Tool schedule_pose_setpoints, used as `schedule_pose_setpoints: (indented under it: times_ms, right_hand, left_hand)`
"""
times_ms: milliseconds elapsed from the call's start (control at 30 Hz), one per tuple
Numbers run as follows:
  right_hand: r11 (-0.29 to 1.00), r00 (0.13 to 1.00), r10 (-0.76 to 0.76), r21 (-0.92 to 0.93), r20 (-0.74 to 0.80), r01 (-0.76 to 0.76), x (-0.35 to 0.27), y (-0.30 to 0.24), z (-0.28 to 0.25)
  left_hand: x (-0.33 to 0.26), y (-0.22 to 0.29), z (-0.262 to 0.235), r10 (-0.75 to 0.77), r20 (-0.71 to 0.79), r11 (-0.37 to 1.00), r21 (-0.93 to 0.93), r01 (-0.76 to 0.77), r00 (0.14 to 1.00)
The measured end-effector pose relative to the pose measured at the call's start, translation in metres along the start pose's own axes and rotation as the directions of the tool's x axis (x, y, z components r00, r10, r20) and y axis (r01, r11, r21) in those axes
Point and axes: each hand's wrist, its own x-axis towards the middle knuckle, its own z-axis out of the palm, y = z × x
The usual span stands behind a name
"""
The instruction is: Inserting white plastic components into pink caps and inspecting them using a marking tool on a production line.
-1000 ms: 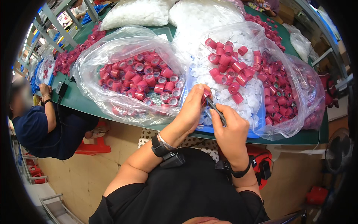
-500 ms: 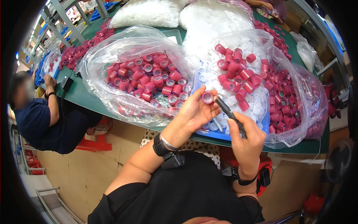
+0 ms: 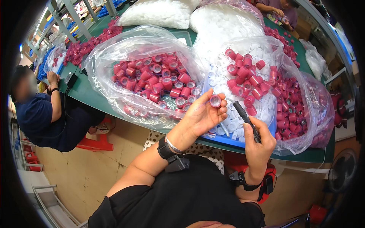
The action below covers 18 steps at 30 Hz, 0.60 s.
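Note:
Between the fingertips of my left hand [image 3: 203, 117] sits a small dark-red cylindrical cap [image 3: 215, 100], its round pale inside facing up. My right hand [image 3: 259, 142] grips a black pen-like tool [image 3: 244, 117], whose tip points up and left, a little apart from the cap. Both hands hover over the near edge of a blue tray [image 3: 235, 141] with many white plastic discs [image 3: 231, 127] in it. A pile of red caps [image 3: 247, 74] with thin wires lies on the white pieces beyond my hands. A pale pen-shaped item [image 3: 224, 129] rests in the tray below my left fingers.
An open clear bag [image 3: 102, 76] of red caps lies to the left on the green table [image 3: 89, 102]; another bag of caps [image 3: 291, 110] is at the right. Large bags of white pieces [image 3: 224, 26] stand behind. A person in dark blue [image 3: 38, 110] sits at the left; another works at the far right.
The black tool has drawn back to the right, away from the cap. My left hand still holds the cap. The whole view has shifted slightly.

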Motion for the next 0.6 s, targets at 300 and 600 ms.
schedule_pose_setpoints:
  times_ms: [300, 600]
  right_hand:
    - [0.999, 0.996, -0.006, -0.033, -0.091, 0.003, 0.001, 0.01, -0.014]
    - [0.99, 0.973, 0.129, 0.074, -0.19, -0.117, 0.003, 0.016, -0.021]
  left_hand:
    - [-0.019, 0.052, 0.021, 0.375, 0.055, 0.907, -0.226, -0.354, 0.925]
    - [0.017, 0.0, 0.041, 0.355, 0.069, 0.31, 0.932, -0.187, 0.932]
